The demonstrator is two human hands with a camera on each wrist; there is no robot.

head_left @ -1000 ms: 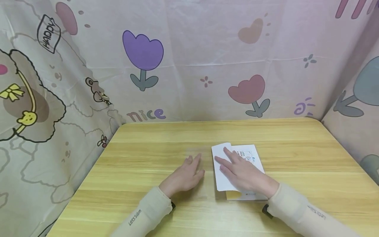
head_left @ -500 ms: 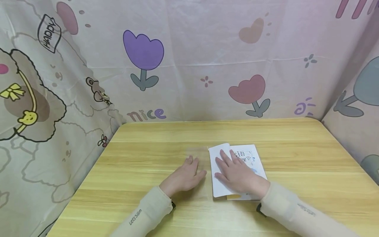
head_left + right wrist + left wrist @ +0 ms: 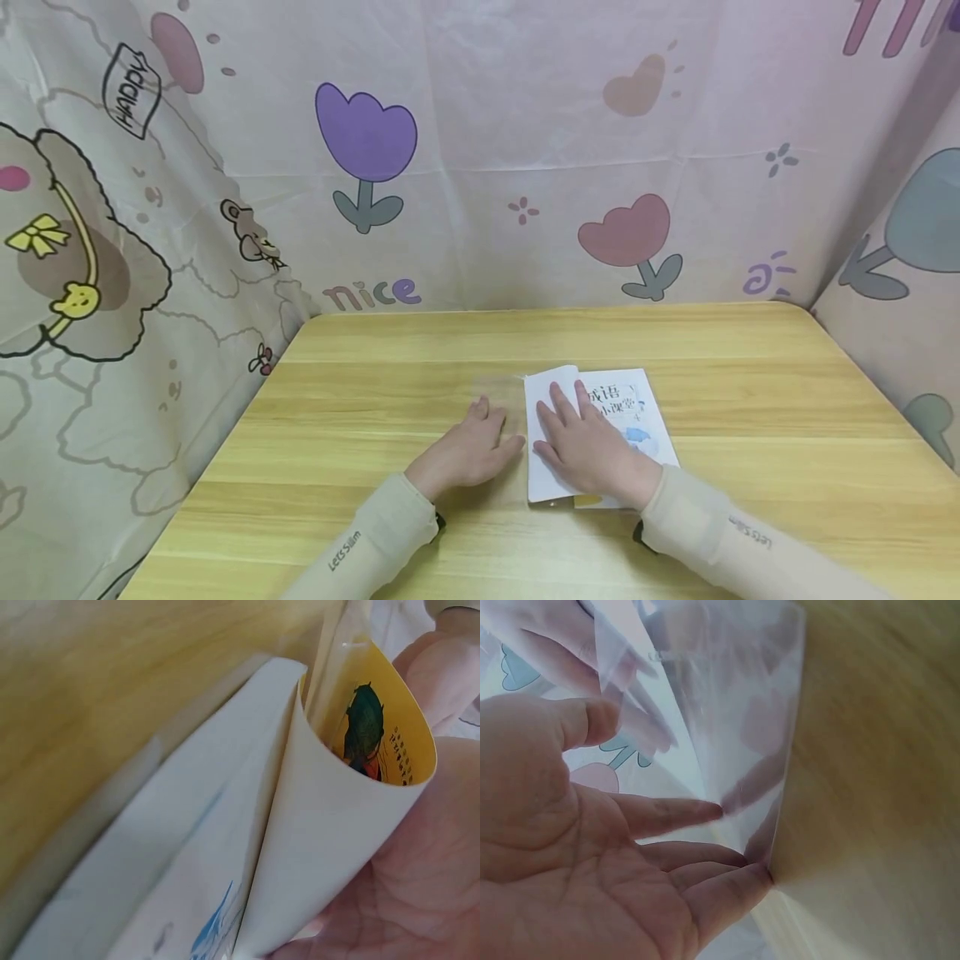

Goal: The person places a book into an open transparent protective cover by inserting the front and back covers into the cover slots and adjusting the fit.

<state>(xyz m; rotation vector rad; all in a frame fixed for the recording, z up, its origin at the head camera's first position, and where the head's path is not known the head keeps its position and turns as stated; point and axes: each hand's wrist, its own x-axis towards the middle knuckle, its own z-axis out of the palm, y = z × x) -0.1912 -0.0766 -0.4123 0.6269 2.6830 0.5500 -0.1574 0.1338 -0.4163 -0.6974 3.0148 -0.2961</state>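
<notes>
Biggest thing first: the wood-look tabletop (image 3: 750, 392). It looks pretty smooth, so the book (image 3: 637, 417) lying on it, right of centre, could be shoved sideways if it's pushed instead of pinned. Not much of a hold on the book's far side can be seen, so a skid or twist wouldn't be stopped by anything, tbh.

Next, the hands. The right hand (image 3: 596, 454) is laid over the book with its fingers spread wide, nothing gripped. If the pressing gets uneven, a crease could be put in by the heel of it. The left hand (image 3: 468, 450) is kept just beside, fingers loosely apart and touched to the film, not clamped on it; that film could easily be let slip.

Then the white flap (image 3: 542, 479), which is bowed rather than flat in the right wrist view. Pushed on while bent like that, it could be folded for good.

Smallest worry: the clear film (image 3: 750, 697). It's thin, so it could be wrinkled, or its edge torn, if the flap's corner gets snagged. Whether it's fixed to the book can't be told.
</notes>
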